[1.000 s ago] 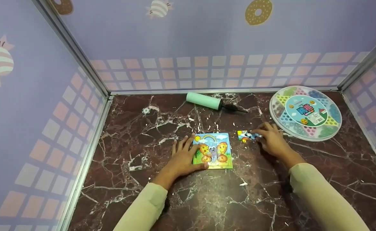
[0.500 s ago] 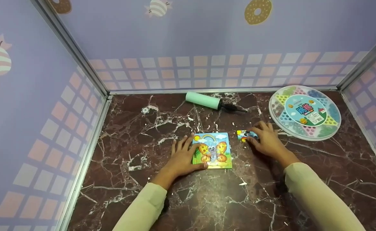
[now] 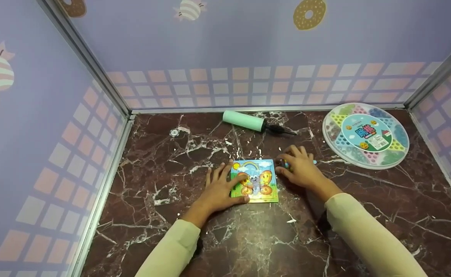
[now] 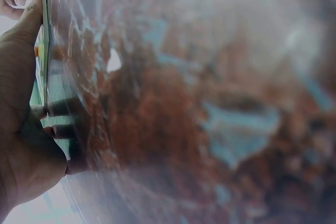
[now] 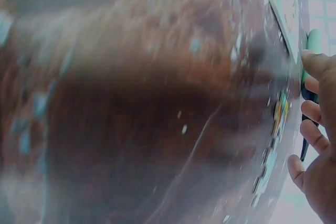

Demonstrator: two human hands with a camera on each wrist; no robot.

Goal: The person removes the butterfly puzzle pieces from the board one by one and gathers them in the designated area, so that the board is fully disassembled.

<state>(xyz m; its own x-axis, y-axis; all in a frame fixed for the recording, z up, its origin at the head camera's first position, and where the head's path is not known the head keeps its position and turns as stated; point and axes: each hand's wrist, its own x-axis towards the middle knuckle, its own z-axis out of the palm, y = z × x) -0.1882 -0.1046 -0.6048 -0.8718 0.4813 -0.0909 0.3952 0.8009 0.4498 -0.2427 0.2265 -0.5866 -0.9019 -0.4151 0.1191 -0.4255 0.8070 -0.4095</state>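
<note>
A square butterfly jigsaw puzzle [image 3: 263,188] lies flat at the middle of the table. Spread over its left side, my left hand [image 3: 217,191] rests with the index finger on the picture and the thumb at the bottom edge. Just right of the puzzle, my right hand [image 3: 301,168] hovers with its fingertips near the puzzle's edge. Beneath that hand lie loose puzzle pieces [image 5: 270,150], mostly covered by it in the head view. In the right wrist view a gap shows between those pieces and the bent fingers, which hold nothing visible.
Behind the puzzle lies a mint-green hand pump [image 3: 244,120] with a black nozzle. A round Chinese checkers set [image 3: 365,134] sits at the back right. A small round white disc [image 3: 174,132] is at the back left. Patterned walls [image 3: 210,38] enclose the table.
My right hand has moved left from the loose pieces toward the puzzle's right edge, now covering most of them. My left hand has stayed on the puzzle.
</note>
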